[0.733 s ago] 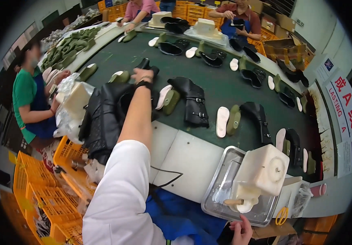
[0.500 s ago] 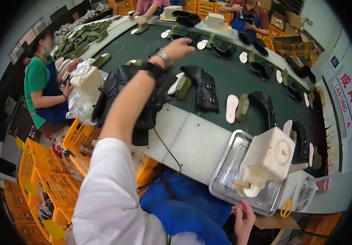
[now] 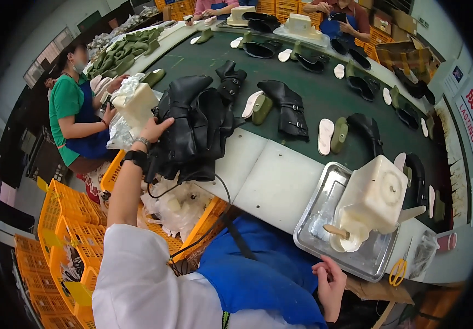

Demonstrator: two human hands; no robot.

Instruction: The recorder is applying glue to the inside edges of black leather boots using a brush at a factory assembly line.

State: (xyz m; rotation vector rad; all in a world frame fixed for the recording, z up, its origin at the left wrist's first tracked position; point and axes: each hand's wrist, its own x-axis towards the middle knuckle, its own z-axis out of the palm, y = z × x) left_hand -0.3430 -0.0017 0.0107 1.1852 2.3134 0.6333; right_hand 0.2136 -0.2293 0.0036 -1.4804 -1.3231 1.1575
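My left hand (image 3: 155,132) lies at the left side of a heap of black leather boots (image 3: 197,123) with buckled straps. Its thumb presses on the leather of a boot; the other fingers are partly hidden behind it. Just beyond the heap, a single black boot (image 3: 230,79) rests on the green belt. My right hand (image 3: 331,285) hangs beside the near edge of a metal tray (image 3: 314,233), fingers loosely bent and slightly apart, with nothing visible in them. On that tray sits a cream-coloured container (image 3: 376,192) with a wooden-handled tool (image 3: 336,232) in its mouth.
White insoles (image 3: 326,137), green shoe lasts (image 3: 339,136) and black boots lie in groups along the belt (image 3: 192,57). Yellow-handled scissors (image 3: 398,268) lie right of the tray. Orange crates (image 3: 64,211) stand at lower left. A co-worker in green (image 3: 66,107) sits at left; others work at the far side.
My left hand has drawn back from over the belt to the boot heap. The boot beyond the heap, half covered by my arm before, now shows. The view has shifted slightly.
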